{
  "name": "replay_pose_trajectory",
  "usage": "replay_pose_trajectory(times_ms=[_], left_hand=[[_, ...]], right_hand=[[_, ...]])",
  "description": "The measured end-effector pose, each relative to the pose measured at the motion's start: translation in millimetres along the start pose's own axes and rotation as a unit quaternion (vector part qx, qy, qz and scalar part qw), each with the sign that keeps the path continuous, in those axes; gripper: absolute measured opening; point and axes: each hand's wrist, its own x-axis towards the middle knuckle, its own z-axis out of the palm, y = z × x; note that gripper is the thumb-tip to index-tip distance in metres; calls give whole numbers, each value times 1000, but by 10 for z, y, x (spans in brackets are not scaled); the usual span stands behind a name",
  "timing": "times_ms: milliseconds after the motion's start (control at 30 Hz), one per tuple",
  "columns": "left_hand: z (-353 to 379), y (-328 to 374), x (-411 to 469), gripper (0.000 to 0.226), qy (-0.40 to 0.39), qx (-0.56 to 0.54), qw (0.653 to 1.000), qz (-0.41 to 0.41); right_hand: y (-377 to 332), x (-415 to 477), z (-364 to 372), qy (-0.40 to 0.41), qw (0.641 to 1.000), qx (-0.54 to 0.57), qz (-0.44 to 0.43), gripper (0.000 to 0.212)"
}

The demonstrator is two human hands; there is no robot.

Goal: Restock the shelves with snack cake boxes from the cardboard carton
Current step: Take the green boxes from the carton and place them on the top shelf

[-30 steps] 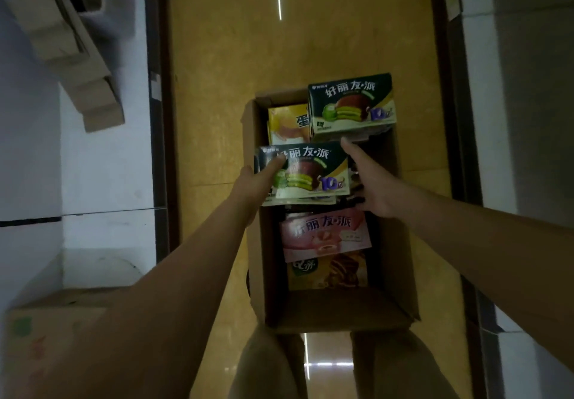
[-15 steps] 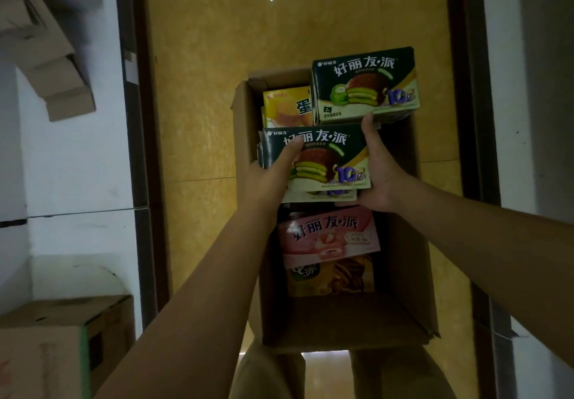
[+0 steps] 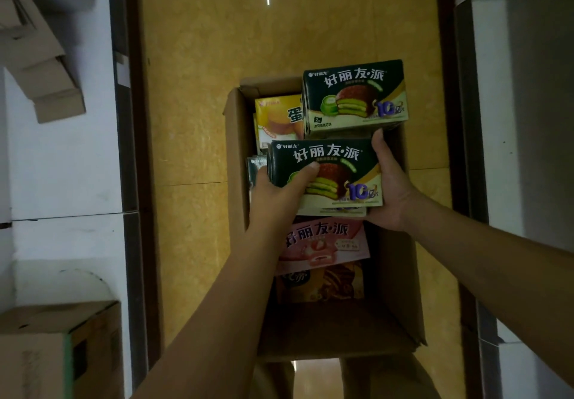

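Hands [image 3: 273, 193] [image 3: 392, 186] clasping green box [image 3: 335, 165] edges, fingers pressed on, above carton [image 3: 400, 277], floor open around.

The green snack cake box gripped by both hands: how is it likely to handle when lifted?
The green box probably stays stiff: its edges look straight between the left hand and right hand. Glossy print suggests slight slipperiness. Flat faces won't roll.

Bare carton floor [image 3: 335, 330] nearest the body; stacked snack boxes [image 3: 354, 97] crowding the far end
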Motion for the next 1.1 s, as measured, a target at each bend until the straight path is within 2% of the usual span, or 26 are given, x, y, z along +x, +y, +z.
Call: replay_pose_trajectory(times_ms=[100,233,367,767,900,1100], left_hand=[[23,128,-165,42,-35,8,999,16],[79,377,-402,44,-57,22,998,8],[194,768,-726,32,-68,38,996,42],[533,1755,-1702,34,-108,60,985,120],[680,2106,-2066,46,-91,60,984,144],[933,2651,-2659,62,-90,62,974,196]], right_hand=[[-52,-207,-5,0,1000,-4,-1,86],[-204,-572,59,7,1000,-6,-7,86],[-457,-995,180,10,999,-1,-30,85],[-1323,-2186,389,29,994,-45,-98,82],[-1582,-2619,473,7,992,-32,-125,88],[-2076,-3343,633,-30,984,-29,-171,86]])
